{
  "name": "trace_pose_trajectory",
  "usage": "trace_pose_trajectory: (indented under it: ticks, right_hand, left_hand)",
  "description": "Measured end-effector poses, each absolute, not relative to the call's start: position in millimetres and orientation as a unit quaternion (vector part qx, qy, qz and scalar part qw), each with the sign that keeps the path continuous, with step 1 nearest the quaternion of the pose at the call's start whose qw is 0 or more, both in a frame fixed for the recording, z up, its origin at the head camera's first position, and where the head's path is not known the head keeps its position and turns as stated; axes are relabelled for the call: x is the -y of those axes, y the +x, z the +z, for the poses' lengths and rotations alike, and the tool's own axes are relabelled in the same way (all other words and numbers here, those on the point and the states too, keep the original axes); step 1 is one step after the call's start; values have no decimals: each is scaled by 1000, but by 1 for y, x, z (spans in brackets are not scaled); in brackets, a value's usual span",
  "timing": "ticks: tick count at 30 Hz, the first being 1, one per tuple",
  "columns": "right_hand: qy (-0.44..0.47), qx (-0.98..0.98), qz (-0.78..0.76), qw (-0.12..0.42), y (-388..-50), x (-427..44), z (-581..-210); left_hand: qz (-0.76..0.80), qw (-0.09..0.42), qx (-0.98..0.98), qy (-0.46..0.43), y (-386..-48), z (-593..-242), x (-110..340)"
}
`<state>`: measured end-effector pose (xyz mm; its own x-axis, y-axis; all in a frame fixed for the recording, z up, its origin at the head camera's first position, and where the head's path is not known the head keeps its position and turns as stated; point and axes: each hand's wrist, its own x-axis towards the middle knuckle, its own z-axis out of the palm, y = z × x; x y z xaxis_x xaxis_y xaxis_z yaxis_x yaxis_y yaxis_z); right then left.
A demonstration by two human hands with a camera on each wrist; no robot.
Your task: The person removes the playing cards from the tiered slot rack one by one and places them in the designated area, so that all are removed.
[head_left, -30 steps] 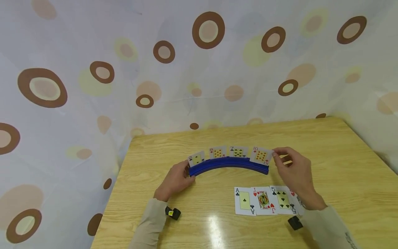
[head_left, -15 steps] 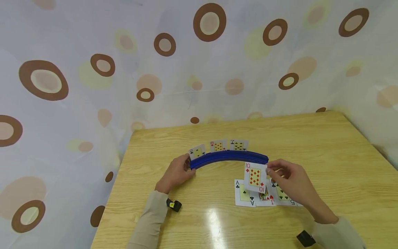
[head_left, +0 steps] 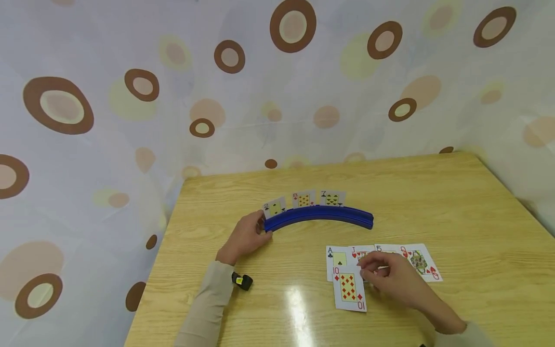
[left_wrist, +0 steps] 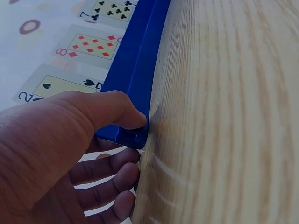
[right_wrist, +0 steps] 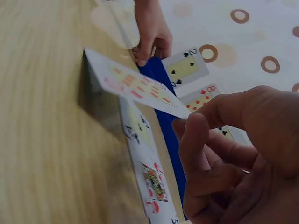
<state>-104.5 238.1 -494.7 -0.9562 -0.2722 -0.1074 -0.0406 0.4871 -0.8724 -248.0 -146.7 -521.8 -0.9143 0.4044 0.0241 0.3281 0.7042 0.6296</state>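
At its left end, a curved blue card holder (head_left: 318, 212) is gripped by my left hand (head_left: 245, 237), the thumb lying on its front in the left wrist view. The two of spades (head_left: 274, 207), eight of diamonds (head_left: 303, 198) and seven of clubs (head_left: 332, 198) stand in its slot. My right hand (head_left: 392, 277) pinches the ten of diamonds (head_left: 349, 289) by a corner. That card is tilted above the table in the right wrist view, over the lower part of the ace of clubs (head_left: 336, 255).
The ace, the jack of hearts (right_wrist: 154, 179), a five of clubs (head_left: 386, 248) and the queen of hearts (head_left: 419, 262) lie face up in an overlapping row on the wooden table (head_left: 217, 303). A patterned cloth (head_left: 260, 96) hangs behind the table.
My right hand has lifted the ten of diamonds out of the holder's right end and brought it toward me, past the row of cards. The left hand has stayed on the holder.
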Motion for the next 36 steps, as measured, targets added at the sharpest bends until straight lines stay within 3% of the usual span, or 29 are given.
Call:
trace_pose_trajectory:
  ticks: [24, 36]
  right_hand:
    - [-56, -899, -426, 83, -102, -224, -494]
    - [-49, -906, -418, -35, -124, -216, -493]
  left_hand:
    - [343, 53, -913, 215, -250, -526, 150]
    - [359, 44, -903, 231, -254, -534, 155]
